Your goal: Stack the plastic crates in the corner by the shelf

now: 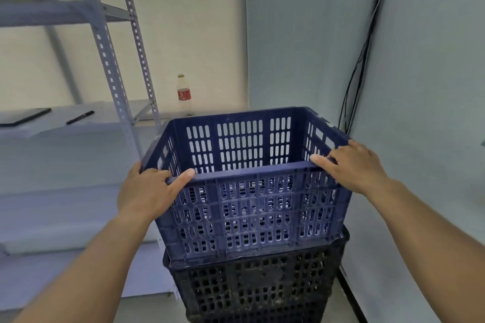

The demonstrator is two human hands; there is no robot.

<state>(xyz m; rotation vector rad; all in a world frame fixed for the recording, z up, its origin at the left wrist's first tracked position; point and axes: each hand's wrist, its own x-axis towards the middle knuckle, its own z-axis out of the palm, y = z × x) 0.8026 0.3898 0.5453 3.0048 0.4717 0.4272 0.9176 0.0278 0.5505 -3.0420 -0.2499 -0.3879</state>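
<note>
Both hands grip the blue crate's near rim: the left hand point(147, 191) wraps its near-left corner, thumb along the rim, and the right hand point(354, 165) clamps its near-right corner. This blue crate point(252, 207) sits on top of a black crate point(262, 288). Left of the blue crate stands a metal shelf point(110, 60); behind it is a bottle point(184, 94).

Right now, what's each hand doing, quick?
Left hand: closed on the blue crate, near-left rim corner.
Right hand: closed on its near-right rim corner.
</note>
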